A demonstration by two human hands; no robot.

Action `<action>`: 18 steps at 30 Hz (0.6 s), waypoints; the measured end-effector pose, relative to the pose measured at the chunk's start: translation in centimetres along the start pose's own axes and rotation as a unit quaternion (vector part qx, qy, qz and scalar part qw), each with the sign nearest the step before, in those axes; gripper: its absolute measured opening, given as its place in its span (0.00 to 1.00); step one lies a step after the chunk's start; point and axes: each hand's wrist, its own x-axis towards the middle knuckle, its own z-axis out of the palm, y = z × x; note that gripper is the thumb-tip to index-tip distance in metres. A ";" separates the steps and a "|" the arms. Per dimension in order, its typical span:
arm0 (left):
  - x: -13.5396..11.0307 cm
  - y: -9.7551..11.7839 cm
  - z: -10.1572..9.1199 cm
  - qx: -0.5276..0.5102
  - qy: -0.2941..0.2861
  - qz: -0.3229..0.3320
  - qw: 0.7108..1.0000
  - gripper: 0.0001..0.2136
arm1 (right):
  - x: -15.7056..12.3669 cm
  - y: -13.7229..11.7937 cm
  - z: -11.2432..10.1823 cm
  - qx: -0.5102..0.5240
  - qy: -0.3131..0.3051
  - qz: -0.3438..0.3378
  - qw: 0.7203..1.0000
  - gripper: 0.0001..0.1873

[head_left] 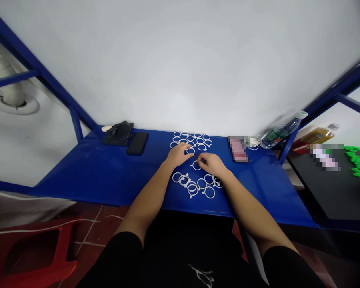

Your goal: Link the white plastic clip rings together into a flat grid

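My left hand (178, 155) is beside a white curtain ring (191, 151) at the near edge of a group of several similar white rings (200, 141) laid near the wall. Its thumb and fingers are apart. To the right, my right hand (211, 163) is closed in a pinch at the edge of another white curtain ring (193, 167), which has a small eyelet on its left side. Closer to my body lies a loose, partly overlapping cluster of more white rings (192, 186). My right wrist partly covers the rings at that cluster's right end.
On the blue table (108, 176), a dark phone (137, 143) and a black crumpled item (120, 133) lie to the left. At right are a pixelated phone-like object (238, 149), a white cable (253, 143) and a plastic bottle (280, 133). A red stool (60, 252) stands below left.
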 end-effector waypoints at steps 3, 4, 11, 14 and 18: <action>0.0 0.7 -0.5 -0.047 0.037 0.011 0.998 0.12 | 0.0 0.1 0.0 0.010 0.070 0.023 0.997 0.04; -0.1 1.0 -0.6 -0.067 0.037 0.022 0.997 0.11 | 0.0 0.1 0.0 0.014 0.096 0.033 0.995 0.05; -0.8 2.4 0.3 -0.170 -0.031 0.030 0.985 0.15 | 0.1 0.8 0.2 0.035 0.195 0.080 0.977 0.07; -0.6 2.4 1.1 -0.202 -0.001 0.019 0.979 0.13 | 0.1 0.8 0.6 0.061 0.197 0.051 0.977 0.08; -0.4 2.3 1.2 -0.268 0.022 -0.007 0.963 0.13 | 0.1 0.8 0.9 0.088 0.187 0.023 0.978 0.08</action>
